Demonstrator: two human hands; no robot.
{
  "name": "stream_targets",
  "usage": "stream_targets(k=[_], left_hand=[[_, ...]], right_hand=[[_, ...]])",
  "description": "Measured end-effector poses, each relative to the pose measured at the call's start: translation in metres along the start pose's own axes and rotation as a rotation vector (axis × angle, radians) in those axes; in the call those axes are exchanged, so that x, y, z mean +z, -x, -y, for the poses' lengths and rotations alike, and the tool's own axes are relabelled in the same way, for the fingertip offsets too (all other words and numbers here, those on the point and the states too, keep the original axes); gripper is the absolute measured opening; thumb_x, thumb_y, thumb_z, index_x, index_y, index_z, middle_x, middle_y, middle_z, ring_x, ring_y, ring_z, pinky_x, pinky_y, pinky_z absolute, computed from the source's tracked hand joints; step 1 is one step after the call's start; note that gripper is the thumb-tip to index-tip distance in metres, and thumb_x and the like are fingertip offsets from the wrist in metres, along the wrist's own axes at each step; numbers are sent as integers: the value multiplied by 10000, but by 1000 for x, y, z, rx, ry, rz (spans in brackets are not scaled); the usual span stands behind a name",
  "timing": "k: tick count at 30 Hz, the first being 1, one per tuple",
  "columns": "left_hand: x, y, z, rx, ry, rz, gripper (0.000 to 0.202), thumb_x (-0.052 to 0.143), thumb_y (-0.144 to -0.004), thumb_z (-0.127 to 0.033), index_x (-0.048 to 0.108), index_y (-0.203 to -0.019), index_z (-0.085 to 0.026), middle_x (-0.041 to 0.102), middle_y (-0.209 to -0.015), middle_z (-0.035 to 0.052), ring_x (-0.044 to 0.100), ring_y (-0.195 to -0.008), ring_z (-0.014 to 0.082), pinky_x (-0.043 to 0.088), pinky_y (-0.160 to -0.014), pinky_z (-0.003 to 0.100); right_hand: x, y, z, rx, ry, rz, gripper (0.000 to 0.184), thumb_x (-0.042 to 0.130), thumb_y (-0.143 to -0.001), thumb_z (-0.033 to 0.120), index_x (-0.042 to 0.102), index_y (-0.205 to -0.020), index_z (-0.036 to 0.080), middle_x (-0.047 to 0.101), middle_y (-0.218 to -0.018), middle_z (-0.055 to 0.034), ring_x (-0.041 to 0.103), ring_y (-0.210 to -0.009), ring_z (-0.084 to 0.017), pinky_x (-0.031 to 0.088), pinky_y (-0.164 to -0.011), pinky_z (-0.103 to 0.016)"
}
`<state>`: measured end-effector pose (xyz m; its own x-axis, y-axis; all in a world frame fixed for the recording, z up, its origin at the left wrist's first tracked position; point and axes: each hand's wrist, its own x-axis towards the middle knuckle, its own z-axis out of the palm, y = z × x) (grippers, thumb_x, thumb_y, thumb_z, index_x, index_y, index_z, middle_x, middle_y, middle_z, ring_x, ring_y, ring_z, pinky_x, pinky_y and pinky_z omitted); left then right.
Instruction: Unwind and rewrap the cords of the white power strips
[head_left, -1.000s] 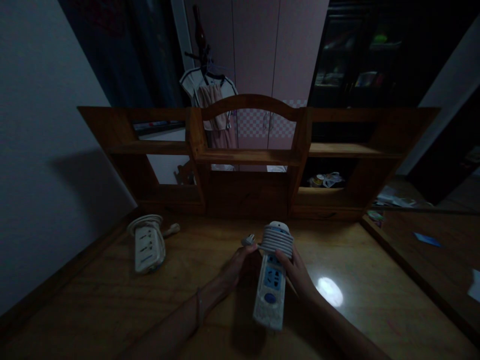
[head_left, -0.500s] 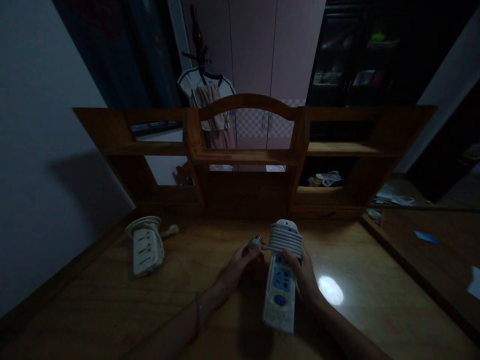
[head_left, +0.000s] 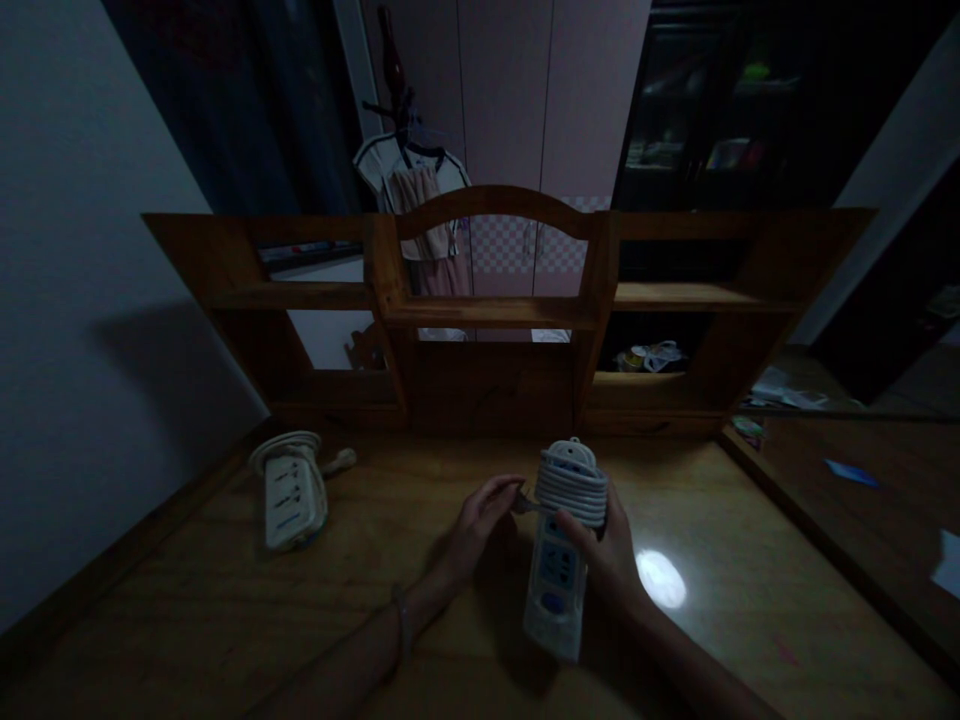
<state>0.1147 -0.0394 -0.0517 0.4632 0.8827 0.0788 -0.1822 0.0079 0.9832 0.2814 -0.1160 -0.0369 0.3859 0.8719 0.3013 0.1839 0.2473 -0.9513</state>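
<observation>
A white power strip with blue socket panels is tilted over the desk, its grey cord wound in several turns around the upper end. My right hand grips the strip from the right side, thumb lying across the front just below the coil. From the coil's left side the plug sticks out. My left hand is at this plug, its bent fingers closed about it; the fingertips partly cover it. A bracelet circles the left wrist.
Another white power strip with its cord wrapped round it lies on the wooden desk at the left. Along the desk's back edge runs a wooden shelf unit. A bright light reflection shows on the desk at the right.
My left fingers have shifted on the plug, and the plug now points more toward the hand. The power strip has tilted slightly, and my right thumb has slid a little left.
</observation>
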Motion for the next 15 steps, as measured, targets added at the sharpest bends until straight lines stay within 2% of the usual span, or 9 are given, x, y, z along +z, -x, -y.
stream_targets(k=[2,5,7,9,13,15], left_hand=[[-1,-2,4,-73,70,55,467,585,-853,-513,611,-1168,-170,656,-1014,89,625,-788,173,479,-702,245],[-1,-3,10,-239,186,203,538,499,-873,-584,589,-1178,-150,657,-882,95,592,-571,158,468,-508,255],[-1,-3,13,-305,239,258,535,473,-883,-589,611,-1098,-120,642,-819,100,600,-574,171,466,-476,252],[-2,-3,16,-332,282,262,501,503,-878,-572,619,-1019,-105,632,-819,106,616,-626,178,479,-492,246],[-5,-4,19,-325,337,242,471,573,-845,-554,597,-983,-104,614,-821,93,602,-623,163,487,-497,245],[-6,-5,20,-305,332,229,464,585,-842,-544,589,-994,-105,598,-807,78,584,-608,148,477,-484,232]], right_hand=[[-1,0,0,-16,3,12,472,723,-760,425,509,-1136,235,650,-1060,-59,622,-950,-257,496,-819,-349],[-2,1,-1,15,-53,3,445,703,-784,416,504,-1141,241,650,-1054,-56,628,-942,-252,502,-810,-346],[-1,0,-1,46,-102,-3,437,698,-791,411,505,-1145,242,657,-1030,-50,634,-920,-246,509,-789,-337],[-1,0,-2,71,-151,-3,429,701,-791,406,516,-1137,234,661,-1002,-44,637,-892,-237,513,-765,-322],[1,-2,-3,156,-289,10,427,701,-782,411,545,-1126,211,669,-955,-38,637,-793,-204,517,-690,-289],[2,-2,-1,232,-370,29,364,694,-776,430,587,-1036,199,676,-888,-29,624,-689,-177,508,-628,-272]])
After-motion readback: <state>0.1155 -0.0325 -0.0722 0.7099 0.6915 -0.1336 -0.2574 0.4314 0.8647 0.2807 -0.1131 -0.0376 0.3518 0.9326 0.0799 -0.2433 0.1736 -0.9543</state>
